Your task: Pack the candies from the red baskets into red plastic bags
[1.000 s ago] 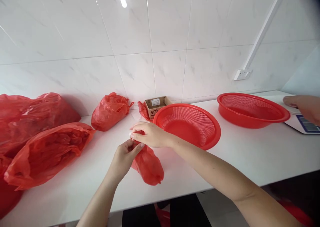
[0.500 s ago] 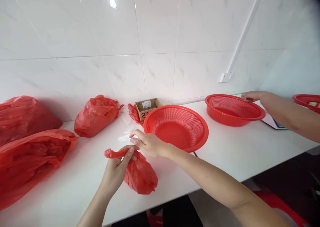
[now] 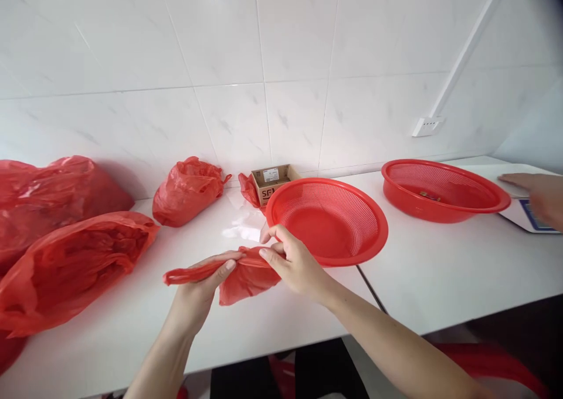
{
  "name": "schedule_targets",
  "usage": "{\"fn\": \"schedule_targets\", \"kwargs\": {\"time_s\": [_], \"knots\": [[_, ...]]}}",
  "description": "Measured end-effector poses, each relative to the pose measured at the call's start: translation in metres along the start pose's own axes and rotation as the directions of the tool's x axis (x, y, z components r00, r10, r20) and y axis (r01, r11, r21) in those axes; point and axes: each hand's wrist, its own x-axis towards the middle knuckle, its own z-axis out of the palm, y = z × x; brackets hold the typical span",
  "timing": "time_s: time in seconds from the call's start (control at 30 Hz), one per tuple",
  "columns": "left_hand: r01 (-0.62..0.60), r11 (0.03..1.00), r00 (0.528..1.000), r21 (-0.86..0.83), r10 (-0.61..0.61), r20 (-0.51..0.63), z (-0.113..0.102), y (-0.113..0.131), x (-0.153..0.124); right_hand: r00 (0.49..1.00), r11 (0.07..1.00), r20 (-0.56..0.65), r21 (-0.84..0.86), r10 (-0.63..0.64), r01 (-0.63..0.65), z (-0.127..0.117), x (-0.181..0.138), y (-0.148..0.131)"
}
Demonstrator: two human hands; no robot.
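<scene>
Both my hands grip a small red plastic bag [image 3: 240, 276] held just above the white counter [image 3: 440, 270]. My left hand [image 3: 200, 287] pinches the bag's twisted neck, which sticks out to the left. My right hand [image 3: 292, 261] holds the bag's upper edge with closed fingers, right beside the front rim of a red perforated basket [image 3: 328, 220].
Several filled red bags [image 3: 70, 258] lie at the left, with one more red bag [image 3: 187, 190] near the wall. A small cardboard box [image 3: 271, 182] stands behind the basket. A second red basket [image 3: 444, 189] sits at the right, where another person's hand [image 3: 539, 193] rests near a white scale [image 3: 530, 214].
The bag has gone from hanging below my hands to being stretched sideways, its neck pulled left. My right hand moved down onto it. The other person's hand drew back from the far basket.
</scene>
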Motion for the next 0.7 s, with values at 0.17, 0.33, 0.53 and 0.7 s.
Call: {"fn": "schedule_targets", "kwargs": {"time_s": [0.17,0.33,0.53,0.7], "knots": [[-0.171,0.959,0.984,0.224,0.156,0.083,0.000,0.006,-0.006,0.998,0.974,0.044,-0.223,-0.038,0.047,0.003,-0.006,0.017],[-0.203,0.949,0.966,0.243,0.154,0.206,0.003,0.010,-0.010,0.984,0.984,0.045,-0.034,-0.172,0.174,0.010,0.007,0.015],[-0.257,0.927,0.966,0.272,0.243,0.086,0.008,0.007,-0.018,0.995,0.988,0.011,0.119,-0.103,0.101,0.035,0.004,0.016],[-0.286,0.882,0.939,0.375,0.336,-0.073,0.018,-0.006,-0.024,0.995,0.991,-0.074,0.109,-0.064,0.072,0.052,-0.008,0.013]]}}
